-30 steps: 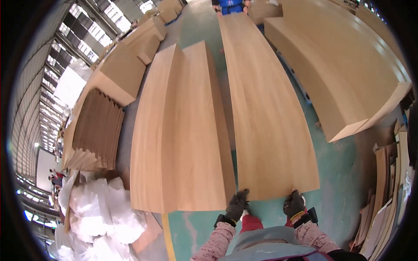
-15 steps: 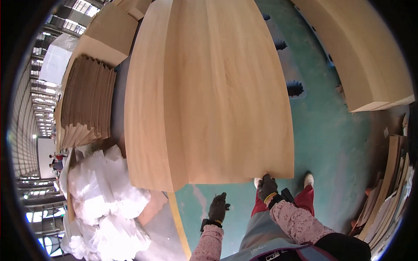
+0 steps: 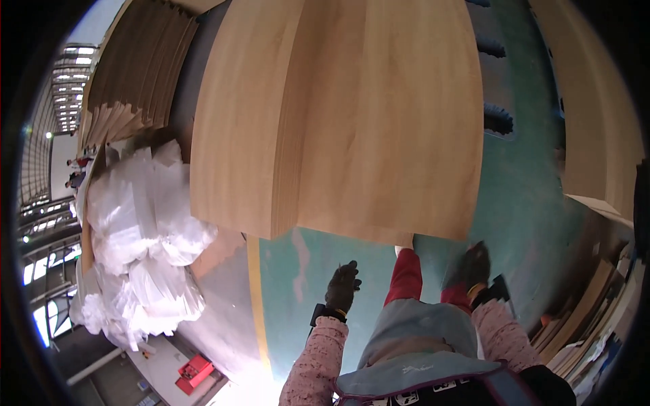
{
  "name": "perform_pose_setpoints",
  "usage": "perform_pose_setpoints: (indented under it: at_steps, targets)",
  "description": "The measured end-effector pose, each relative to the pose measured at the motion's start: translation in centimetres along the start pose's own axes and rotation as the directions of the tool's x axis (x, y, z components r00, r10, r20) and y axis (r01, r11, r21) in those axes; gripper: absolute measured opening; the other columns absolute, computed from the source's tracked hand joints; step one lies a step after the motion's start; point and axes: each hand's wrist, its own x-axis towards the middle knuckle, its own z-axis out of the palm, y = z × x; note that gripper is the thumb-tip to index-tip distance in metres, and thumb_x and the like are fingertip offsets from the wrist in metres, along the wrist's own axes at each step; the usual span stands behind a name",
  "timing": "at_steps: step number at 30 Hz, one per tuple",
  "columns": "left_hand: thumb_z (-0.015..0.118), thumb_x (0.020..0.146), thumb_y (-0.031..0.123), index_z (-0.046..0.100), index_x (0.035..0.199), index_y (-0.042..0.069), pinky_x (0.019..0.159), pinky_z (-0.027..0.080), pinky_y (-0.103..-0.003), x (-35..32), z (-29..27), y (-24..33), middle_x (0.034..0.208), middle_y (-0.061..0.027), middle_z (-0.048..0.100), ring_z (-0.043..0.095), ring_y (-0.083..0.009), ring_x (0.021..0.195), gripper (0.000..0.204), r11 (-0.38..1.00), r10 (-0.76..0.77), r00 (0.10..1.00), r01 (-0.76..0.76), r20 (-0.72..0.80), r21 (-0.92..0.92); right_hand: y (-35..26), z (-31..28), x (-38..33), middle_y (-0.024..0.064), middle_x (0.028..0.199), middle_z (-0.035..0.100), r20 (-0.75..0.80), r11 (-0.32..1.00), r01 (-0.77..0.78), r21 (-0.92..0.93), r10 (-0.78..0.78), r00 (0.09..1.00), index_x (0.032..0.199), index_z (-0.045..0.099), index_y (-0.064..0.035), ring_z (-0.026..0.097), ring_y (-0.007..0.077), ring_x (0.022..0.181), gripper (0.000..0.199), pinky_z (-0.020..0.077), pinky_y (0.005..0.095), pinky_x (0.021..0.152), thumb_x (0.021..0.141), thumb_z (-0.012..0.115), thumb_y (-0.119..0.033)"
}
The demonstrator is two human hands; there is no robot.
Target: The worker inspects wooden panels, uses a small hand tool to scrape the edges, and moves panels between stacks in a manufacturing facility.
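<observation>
A wide, pale wood veneer sheet (image 3: 379, 122) lies on top of a stack of like sheets (image 3: 237, 149), its near edge just ahead of my legs. My left hand (image 3: 342, 287), in a dark glove, hangs free over the green floor below that edge, fingers loosely apart and holding nothing. My right hand (image 3: 474, 265), also gloved, sits right under the sheet's near right corner. Whether it still grips the edge is unclear. My red trouser leg (image 3: 406, 277) shows between the hands.
A heap of white plastic wrap (image 3: 142, 237) lies at the left. Darker veneer sheets (image 3: 128, 88) are stacked behind it. Another pale board stack (image 3: 596, 101) stands at the right, with leaning boards (image 3: 589, 311) below. A yellow floor line (image 3: 254, 304) and a red box (image 3: 193, 372) are nearby.
The sheet both hands held by its near edge has come across onto the left stack. My left hand has let go and dropped, and my right hand has slipped below the corner.
</observation>
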Motion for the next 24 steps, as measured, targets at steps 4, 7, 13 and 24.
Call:
perform_pose_setpoints:
  at_steps: [4, 7, 13, 24]
  targets:
    - [0.057, 0.089, 0.027, 0.059, 0.112, 0.011, 0.062, 0.049, -0.027, -0.2, -0.2, -2.1, 0.095, -0.0059, 0.061, 0.058, -0.0144, 0.072, 0.028, 0.997, -0.08, 0.996, 0.081, -0.026, 0.015, 2.0, 6.8, 6.0, 0.0174, 0.099, 0.06, 0.74, -0.946, -0.082, 0.313, 0.189, 0.645, 0.106, 0.055, -0.0015, 0.058, 0.0318, 0.091, 0.045, 0.0442, 0.0408, 0.078, 0.085, 0.053, -0.041]
    - [0.054, 0.09, 0.028, 0.057, 0.117, 0.01, 0.062, 0.048, -0.026, -0.6, -1.2, -4.4, 0.098, -0.004, 0.06, 0.057, -0.013, 0.073, 0.032, 0.994, -0.109, 0.994, 0.109, -0.004, 0.018, 5.7, 7.9, 6.8, 0.0178, 0.095, 0.064, 0.45, -0.868, -0.333, 0.367, -0.148, 0.881, 0.101, 0.059, -0.0021, 0.061, 0.0328, 0.09, 0.045, 0.0452, 0.0422, 0.075, 0.082, 0.056, -0.043]
    - [0.054, 0.091, 0.027, 0.058, 0.114, 0.011, 0.062, 0.048, -0.027, -0.6, -1.7, -5.8, 0.097, -0.0053, 0.06, 0.058, -0.0143, 0.073, 0.028, 0.99, -0.141, 0.988, 0.143, -0.069, 0.022, 5.4, 4.9, 6.7, 0.0149, 0.084, 0.065, 0.486, -0.913, -0.278, 0.299, -0.105, 0.868, 0.095, 0.061, -0.0017, 0.062, 0.0316, 0.082, 0.044, 0.0465, 0.0401, 0.072, 0.079, 0.059, -0.043]
    - [0.053, 0.091, 0.024, 0.058, 0.114, 0.011, 0.059, 0.045, -0.025, 2.2, -0.8, -3.1, 0.092, -0.0015, 0.057, 0.054, -0.0118, 0.069, 0.027, 0.995, -0.082, 0.993, 0.077, -0.086, -0.064, 9.3, -3.4, 7.0, 0.0162, 0.088, 0.064, 0.374, -0.938, -0.288, 0.194, -0.201, 0.906, 0.096, 0.059, -0.0004, 0.061, 0.0321, 0.083, 0.046, 0.0462, 0.0393, 0.073, 0.077, 0.064, -0.042]
